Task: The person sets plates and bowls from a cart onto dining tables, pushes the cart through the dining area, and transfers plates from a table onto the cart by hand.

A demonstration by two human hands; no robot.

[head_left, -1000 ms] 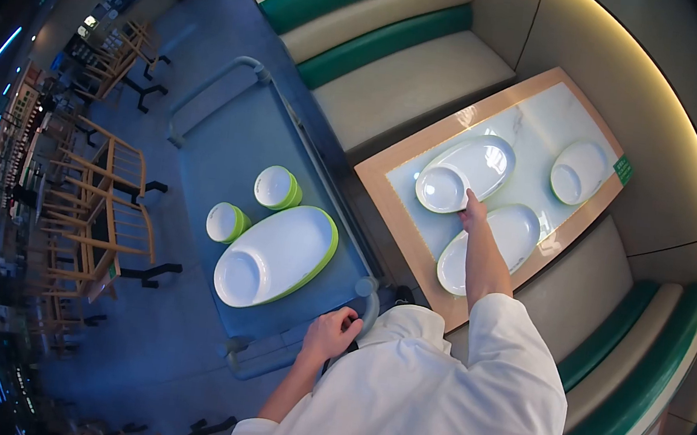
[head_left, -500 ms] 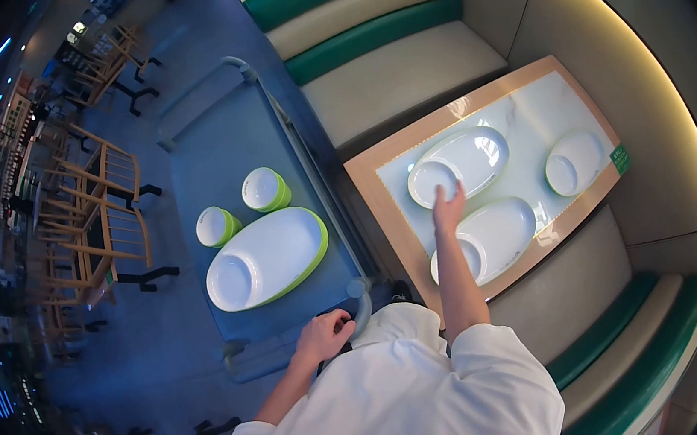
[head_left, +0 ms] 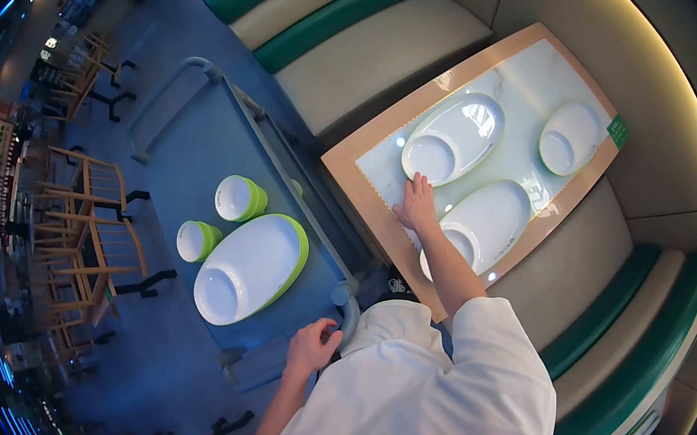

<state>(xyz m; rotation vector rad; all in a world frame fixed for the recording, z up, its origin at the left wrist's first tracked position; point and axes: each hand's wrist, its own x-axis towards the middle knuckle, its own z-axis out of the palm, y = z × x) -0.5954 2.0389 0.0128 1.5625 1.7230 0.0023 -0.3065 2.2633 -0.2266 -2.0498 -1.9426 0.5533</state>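
Observation:
My right hand (head_left: 417, 203) reaches over the table with fingers stretched out, its fingertips at the near rim of a white oval divided plate (head_left: 471, 137) with a round well. I cannot tell whether they touch it. Close to the right forearm lies a second divided plate (head_left: 499, 217). A smaller one (head_left: 571, 138) rests by the wall. My left hand (head_left: 315, 345) is closed at the cart handle (head_left: 350, 304), which it partly hides. On the cart sits a stack of white oval plates with green outsides (head_left: 262, 255), beside white-and-green cups (head_left: 235, 198) and more cups (head_left: 193, 241).
The grey-blue cart (head_left: 203, 136) stands left of the wood-edged table (head_left: 355, 162). Padded benches (head_left: 376, 53) flank the table, with a wall (head_left: 682, 161) at its far right end. Wooden chairs (head_left: 98, 223) stand beyond the cart. A green tag (head_left: 617, 132) sits at the table's edge.
My right hand has drawn back from over the plate's round well to its near rim. The view has shifted slightly. My left hand stays at the cart handle.

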